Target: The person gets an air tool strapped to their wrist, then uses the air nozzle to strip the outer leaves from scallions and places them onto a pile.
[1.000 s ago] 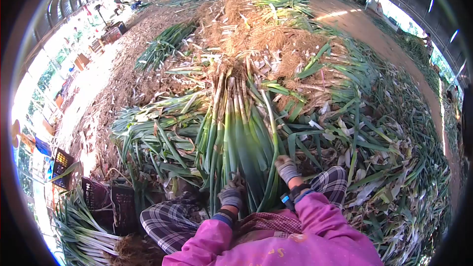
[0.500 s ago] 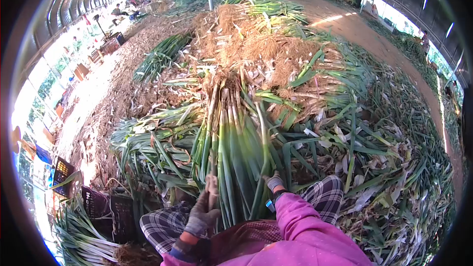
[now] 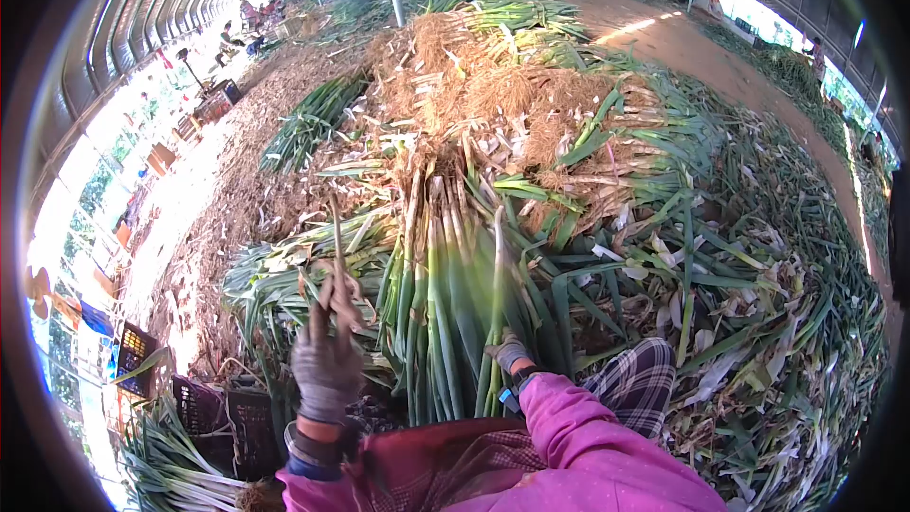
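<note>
- The right hand is wrapped around the green leaves of one green onion, at the right side of the bunch before the person.
- The left hand, well apart, is raised at a withered strip; blur hides its grip.
- The onion looks light, its leaves easily creased; the firmer pale shank seems the surest hold.
</note>
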A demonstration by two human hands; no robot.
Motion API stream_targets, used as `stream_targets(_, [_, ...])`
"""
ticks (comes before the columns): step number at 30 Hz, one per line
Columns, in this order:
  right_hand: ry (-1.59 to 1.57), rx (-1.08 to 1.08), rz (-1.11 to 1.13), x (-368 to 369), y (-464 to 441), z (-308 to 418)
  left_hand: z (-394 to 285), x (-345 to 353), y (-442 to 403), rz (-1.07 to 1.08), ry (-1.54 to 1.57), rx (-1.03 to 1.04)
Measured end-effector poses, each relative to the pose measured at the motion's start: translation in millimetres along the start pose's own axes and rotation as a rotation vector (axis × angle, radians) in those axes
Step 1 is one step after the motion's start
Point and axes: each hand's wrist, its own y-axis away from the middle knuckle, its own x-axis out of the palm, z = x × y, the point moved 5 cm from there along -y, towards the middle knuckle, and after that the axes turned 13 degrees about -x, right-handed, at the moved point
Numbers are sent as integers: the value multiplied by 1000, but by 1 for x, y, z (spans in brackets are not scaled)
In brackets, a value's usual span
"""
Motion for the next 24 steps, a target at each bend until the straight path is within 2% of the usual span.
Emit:
stream_targets(1, [-2,-27,30,4,2,2,-7,-12,-3,-179,-520,315])
stream_targets(3, [59,-58,82,11,9,6,15,-11,-14,-78,-485,243])
stream_targets(5, [188,-62,131,23,28,3,9,-9,-21,24,-591,331])
stream_targets(7, [-181,57,422,43,63,-19,4,21,-8,531,-659,106])
stream_targets(8, [9,39,475,39,82,-9,6,38,8,706,-516,132])
stream_targets(9, [194,17,524,34,103,6,10,60,29,730,-386,149])
stream_targets(10, [295,-49,507,37,116,9,36,99,51,685,-348,200])
stream_targets(11, [313,-27,527,44,118,5,62,137,72,639,-313,252])
stream_targets(12, [333,0,546,50,119,-2,38,134,72,672,-245,33])
stream_targets(15, [339,63,614,45,129,-6,46,166,76,765,-254,-425])
stream_targets(18, [361,31,576,50,119,-27,58,197,66,786,-161,-470])
stream_targets(21, [417,29,650,48,121,-25,39,213,50,823,-269,-118])
stream_targets(22, [413,30,646,48,120,-25,36,219,46,824,-192,-7])
stream_targets(24, [405,28,634,50,119,-28,40,235,44,850,-247,-60])
